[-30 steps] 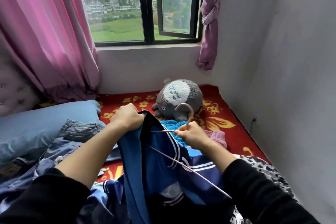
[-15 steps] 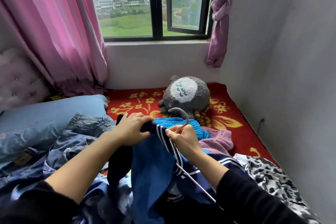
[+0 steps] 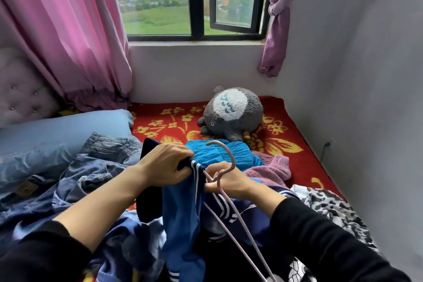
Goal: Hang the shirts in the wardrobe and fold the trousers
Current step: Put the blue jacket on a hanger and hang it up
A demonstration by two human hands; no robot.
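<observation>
Hanger [image 3: 233,163] and blue white-striped shirt [image 3: 180,217] in hand above the bed, both hands engaged.

Left hand [image 3: 164,165] has its fingers curled tight over the shirt's dark navy top edge, bunching the cloth. Right hand [image 3: 229,182], just beside it, is closed around the hanger's neck below the upright hook, and the hanger's arms run down towards the person. The shirt hangs from the left hand's grip over the lap. Jeans [image 3: 103,151] lie crumpled on the left against a blue pillow [image 3: 57,130]. A turquoise garment [image 3: 217,153] lies beyond the hands, before a grey plush toy [image 3: 231,114].
</observation>
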